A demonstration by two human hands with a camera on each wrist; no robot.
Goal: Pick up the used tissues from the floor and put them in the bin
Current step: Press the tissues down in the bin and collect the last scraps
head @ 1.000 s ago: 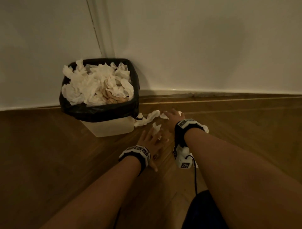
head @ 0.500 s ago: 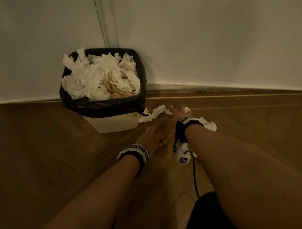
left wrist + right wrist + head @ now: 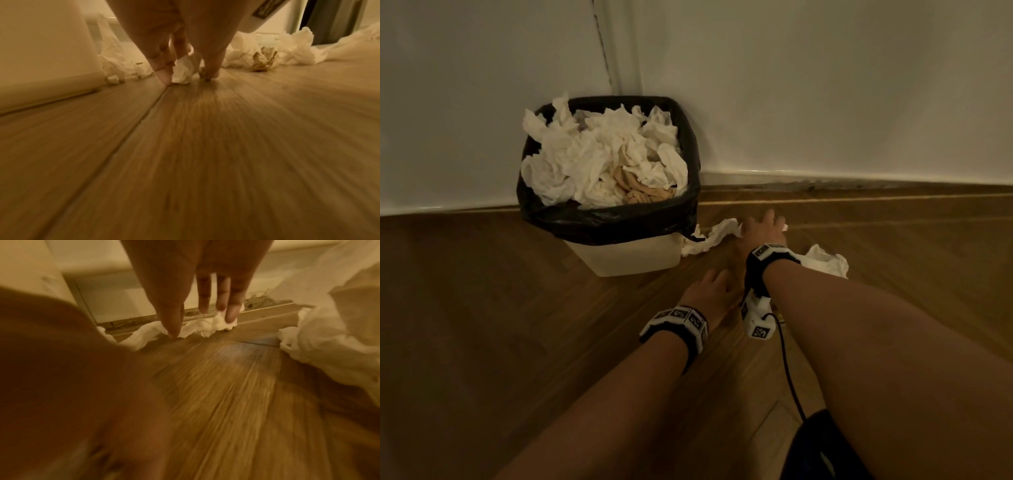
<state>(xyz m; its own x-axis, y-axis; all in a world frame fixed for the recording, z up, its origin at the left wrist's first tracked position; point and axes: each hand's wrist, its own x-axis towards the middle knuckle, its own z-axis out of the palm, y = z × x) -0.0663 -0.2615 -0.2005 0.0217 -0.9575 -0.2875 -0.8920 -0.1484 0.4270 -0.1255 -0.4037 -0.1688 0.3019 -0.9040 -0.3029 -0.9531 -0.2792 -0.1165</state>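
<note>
Used tissues [image 3: 714, 236] lie on the wooden floor [image 3: 517, 325] by the skirting in the room corner, beside the full bin [image 3: 633, 257], where the left hand [image 3: 180, 40] pinches a small white wad [image 3: 184, 71] and the right hand [image 3: 205, 280] presses straight fingers on a long tissue [image 3: 205, 328].

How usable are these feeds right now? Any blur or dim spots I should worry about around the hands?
Head view: dim and warm-tinted but fairly sharp; the bin and right hand read clearly. Left wrist view: floor streaked with motion blur, yet the left hand pinching a small white tissue is legible. Right wrist view: blurriest, with a large out-of-focus shape at left; the long tissue is soft.
</note>
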